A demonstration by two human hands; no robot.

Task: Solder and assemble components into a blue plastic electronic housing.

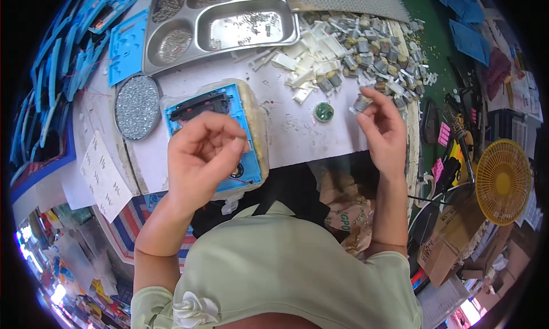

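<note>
My left hand (207,157) hovers over a blue plastic housing (250,120), its fingers curled and the thumb against the index finger. Whatever is in that pinch, if anything, is too small to make out. The housing lies on a pale padded block (257,131) and has a black part (200,104) across its far end and a small round part near its lower right. At the right, my right hand (386,126) has a small grey motor (361,104) at its thumb and fingertips. Left of it on the table sits a small round green container (323,112).
A metal compartment tray (223,48) of small screws and springs stands at the back. An oval dish (137,107) of tiny metal parts sits left. White plastic pieces (309,54) and many motors (377,48) are piled back right. Blue housings (57,60) crowd the far left. A yellow fan (503,182) stands right.
</note>
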